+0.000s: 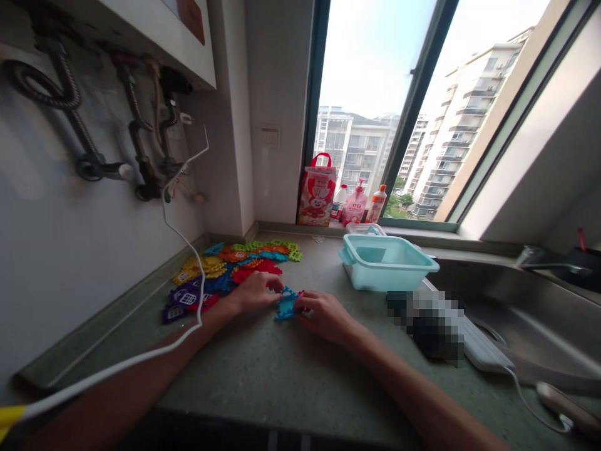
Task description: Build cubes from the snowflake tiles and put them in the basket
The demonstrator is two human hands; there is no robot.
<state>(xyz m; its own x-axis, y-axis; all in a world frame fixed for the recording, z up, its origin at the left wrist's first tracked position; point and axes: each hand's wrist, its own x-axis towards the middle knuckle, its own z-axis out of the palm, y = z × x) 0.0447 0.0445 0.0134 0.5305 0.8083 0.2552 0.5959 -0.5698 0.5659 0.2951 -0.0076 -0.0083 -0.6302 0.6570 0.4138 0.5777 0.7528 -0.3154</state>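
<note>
Nearest me, at the lower left of the frame, a white cable (145,356) runs in from a yellow end (9,418) and crosses above my left forearm. My arms reach over the grey-green counter (291,382) to the centre, where the blue piece (286,307) sits between my two hands. My right hand (328,316) pinches its right edge, fingers curled, with a small pinkish-red piece (299,295) at the fingertips. My left hand (257,292) is bent, thumb and fingers at the blue piece's upper left edge; I cannot tell whether they grip or merely rest there. Nor can I tell whether the blue is one plate or several joined.

For good handling, I'd let the left steady the blue while the right does the fine work, pressing close to the edges and evenly; such thin plates would probably bend or slip under a lopsided push. Keeping my left wrist clear of the cable seems wise too.

Just beyond my left hand, left of centre, lies a heap of coloured plates (220,269), purple, yellow, red, orange and green. Right of centre stands a pale teal basin (389,275), next to the sink (554,307). Farthest back, a red package (318,195) and a pink pump bottle (355,205) stand by the window.
</note>
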